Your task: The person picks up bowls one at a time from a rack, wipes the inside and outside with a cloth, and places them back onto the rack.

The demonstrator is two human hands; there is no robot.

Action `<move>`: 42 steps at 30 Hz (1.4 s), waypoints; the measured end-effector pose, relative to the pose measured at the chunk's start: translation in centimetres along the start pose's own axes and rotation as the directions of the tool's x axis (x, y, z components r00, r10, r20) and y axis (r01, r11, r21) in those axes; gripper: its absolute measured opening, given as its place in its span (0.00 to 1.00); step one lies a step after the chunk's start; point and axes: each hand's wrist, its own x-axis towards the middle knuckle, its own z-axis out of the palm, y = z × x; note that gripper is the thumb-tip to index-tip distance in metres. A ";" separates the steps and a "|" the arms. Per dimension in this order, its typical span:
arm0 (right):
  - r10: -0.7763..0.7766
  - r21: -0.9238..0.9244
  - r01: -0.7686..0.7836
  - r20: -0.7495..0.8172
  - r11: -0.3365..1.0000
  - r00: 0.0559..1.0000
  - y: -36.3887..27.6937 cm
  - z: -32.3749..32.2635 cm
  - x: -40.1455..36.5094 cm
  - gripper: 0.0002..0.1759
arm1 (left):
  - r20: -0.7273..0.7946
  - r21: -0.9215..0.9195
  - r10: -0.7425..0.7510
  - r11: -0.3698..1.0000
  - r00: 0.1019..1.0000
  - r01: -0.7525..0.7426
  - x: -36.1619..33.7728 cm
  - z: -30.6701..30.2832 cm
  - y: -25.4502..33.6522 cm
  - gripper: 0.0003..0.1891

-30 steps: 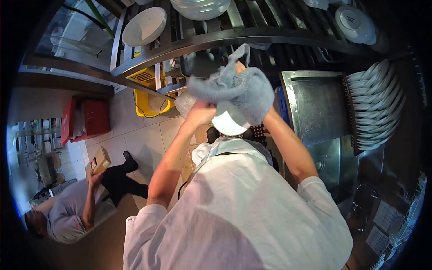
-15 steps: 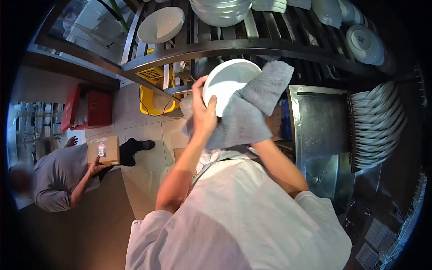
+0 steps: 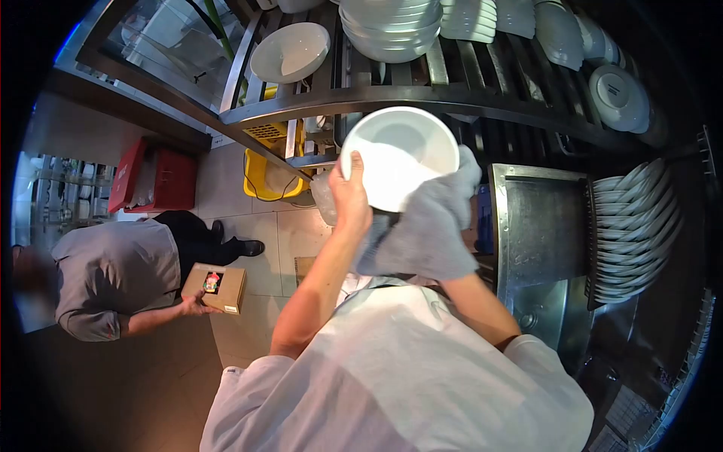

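My left hand grips the left side of a white bowl, thumb over the rim and the other fingers out of sight behind it. The bowl is tilted, its inside facing me and brightly lit. A grey cloth drapes over my right hand and lies against the bowl's lower right rim. My right forearm runs up into the cloth. The fingers of that hand are hidden in its folds, but the cloth is bunched around them.
Ahead is a slatted metal rack with stacked bowls and a single bowl. To the right are a metal sink and a row of plates. At left, another person carries a cardboard box.
The bowl has turned to face me more and shifted slightly right. The cloth has moved from across the bowl to its lower right rim. The other person's box has moved lower and right.
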 end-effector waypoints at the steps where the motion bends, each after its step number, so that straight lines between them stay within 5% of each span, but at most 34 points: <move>1: 0.000 0.001 0.000 -0.003 1.000 1.000 -0.6 -2.1 0.7 0.26 | -0.019 0.028 -0.055 0.998 0.998 0.055 0.0 -0.3 1.4 0.19; 3: -0.020 -0.002 0.020 -0.058 1.000 0.998 -2.9 -5.0 2.0 0.27 | 0.110 0.245 -0.237 0.948 0.965 0.205 0.7 -1.8 3.6 0.18; 7: -0.181 -0.033 0.179 -0.076 0.983 0.981 -6.7 -2.3 5.8 0.29 | 0.285 0.449 -0.290 0.883 0.913 0.140 0.9 -1.7 2.1 0.17; 9: -0.235 -0.046 0.233 -0.032 0.971 0.972 -7.7 0.4 6.5 0.30 | 0.128 0.339 0.065 0.935 0.990 -0.105 0.8 -0.4 1.7 0.18; 11: -0.278 -0.049 0.278 0.003 0.959 0.961 -9.2 2.3 6.3 0.31 | 0.121 0.314 0.056 0.945 0.991 -0.091 0.9 -0.8 2.3 0.19; 15: -0.326 -0.035 0.328 0.048 0.944 0.944 -12.4 3.2 5.1 0.33 | 0.059 0.425 0.263 0.866 0.963 -0.263 1.9 -1.8 4.9 0.15; 17: -0.346 -0.032 0.348 0.062 0.937 0.936 -13.9 2.7 5.0 0.34 | 0.156 0.359 0.477 0.788 0.865 -0.500 4.2 -2.7 6.1 0.14; 21: -0.382 -0.024 0.385 0.079 0.923 0.921 -17.2 1.1 5.3 0.37 | 0.310 0.542 0.529 0.584 0.790 -0.604 9.5 -2.2 13.4 0.15; 25: -0.383 -0.037 0.385 0.053 0.922 0.922 -18.5 0.2 4.6 0.38 | 0.252 0.684 0.255 0.635 0.934 -0.358 17.3 -3.3 20.7 0.16; 27: -0.370 -0.050 0.372 0.029 0.927 0.928 -18.4 -0.2 3.8 0.37 | 0.251 0.762 0.333 0.511 0.909 -0.398 20.7 -3.8 22.9 0.17; 29: -0.349 -0.063 0.349 0.010 0.935 0.937 -18.1 -0.3 2.9 0.37 | 0.249 0.728 0.262 0.585 0.932 -0.358 21.8 -3.4 24.0 0.18; 31: -0.333 -0.071 0.332 -0.003 0.941 0.943 -17.6 -0.3 2.1 0.37 | 0.252 0.811 -0.036 0.554 0.967 -0.190 25.1 -3.4 25.3 0.20; 37: -0.298 -0.111 0.291 -0.043 0.950 0.954 -17.1 -0.5 1.0 0.36 | 0.242 0.816 -0.021 0.545 0.970 -0.191 29.1 -4.3 22.7 0.22; 42: -0.289 -0.137 0.279 -0.059 0.951 0.956 -16.7 -0.9 0.7 0.35 | 0.217 0.904 0.027 0.371 0.976 -0.211 30.1 -5.0 21.6 0.18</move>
